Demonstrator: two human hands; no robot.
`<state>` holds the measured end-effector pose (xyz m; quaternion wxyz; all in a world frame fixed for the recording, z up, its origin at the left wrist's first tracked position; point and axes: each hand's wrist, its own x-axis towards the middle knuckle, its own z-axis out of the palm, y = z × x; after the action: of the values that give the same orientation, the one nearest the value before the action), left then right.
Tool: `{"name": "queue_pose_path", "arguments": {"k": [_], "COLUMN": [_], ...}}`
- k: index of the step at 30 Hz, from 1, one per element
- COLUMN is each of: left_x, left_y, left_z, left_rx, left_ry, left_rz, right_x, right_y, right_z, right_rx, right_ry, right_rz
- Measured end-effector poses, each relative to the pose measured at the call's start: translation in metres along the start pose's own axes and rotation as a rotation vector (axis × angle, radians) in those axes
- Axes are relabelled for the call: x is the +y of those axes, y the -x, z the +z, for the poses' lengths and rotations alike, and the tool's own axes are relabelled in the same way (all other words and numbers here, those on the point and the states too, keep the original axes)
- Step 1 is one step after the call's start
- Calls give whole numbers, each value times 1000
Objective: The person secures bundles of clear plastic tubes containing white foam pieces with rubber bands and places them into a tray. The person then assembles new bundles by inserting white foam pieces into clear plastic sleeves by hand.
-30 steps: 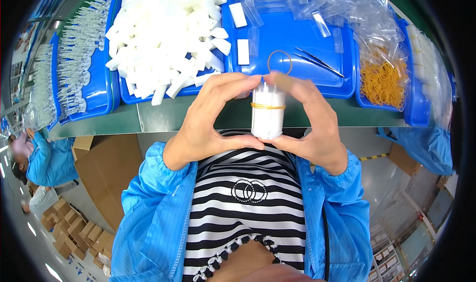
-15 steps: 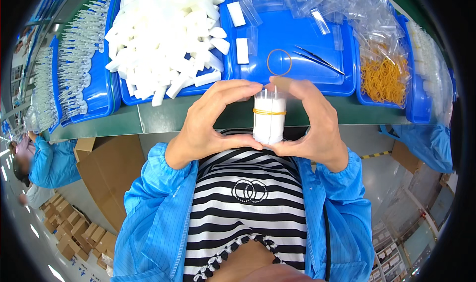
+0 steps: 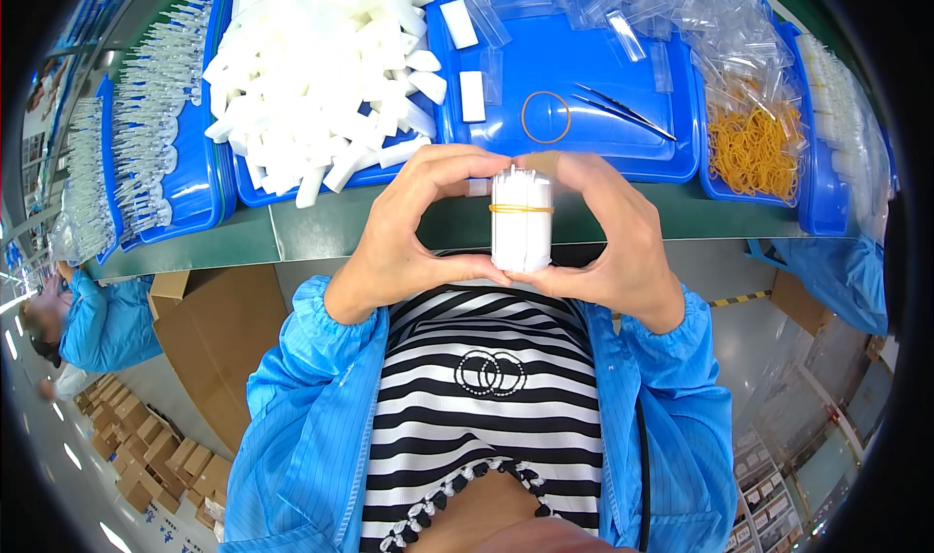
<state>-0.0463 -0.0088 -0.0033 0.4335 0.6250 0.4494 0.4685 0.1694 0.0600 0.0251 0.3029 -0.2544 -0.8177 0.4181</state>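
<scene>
Holding the bundle of white foam strips (image 3: 521,220) at frame centre, left hand (image 3: 413,227) and right hand (image 3: 608,237) pinched it top and bottom, thumbs below. Yellow rubber band (image 3: 520,208) already on. Judged banding finished; next move needed a steady set-down without splaying strips.

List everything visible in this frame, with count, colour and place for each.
bundle of white pieces: one, white, held upright between both hands
rubber band on bundle: one, yellow, around its upper part
foam pieces: heap, white, left-centre blue tray
loose rubber band: one, orange, middle blue tray
tweezers: one pair, dark, middle tray
rubber bands: pile, yellow-orange, right tray
clear bags: many, far right
co-worker: one, blue coat, lower left
cardboard boxes: brown, floor
left hand: on bundle
right hand: on bundle
</scene>
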Motion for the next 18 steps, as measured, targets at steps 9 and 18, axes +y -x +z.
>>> {"name": "queue_pose_path", "arguments": {"k": [9, 18], "left_x": [5, 3], "left_y": [-1, 0], "left_z": [0, -1], "left_rx": [54, 102], "left_ry": [26, -280], "left_rz": [-19, 139], "right_x": [2, 6], "right_y": [2, 3], "right_z": [4, 3], "right_rx": [4, -109], "right_ry": [-143, -128], "right_rz": [112, 42]}}
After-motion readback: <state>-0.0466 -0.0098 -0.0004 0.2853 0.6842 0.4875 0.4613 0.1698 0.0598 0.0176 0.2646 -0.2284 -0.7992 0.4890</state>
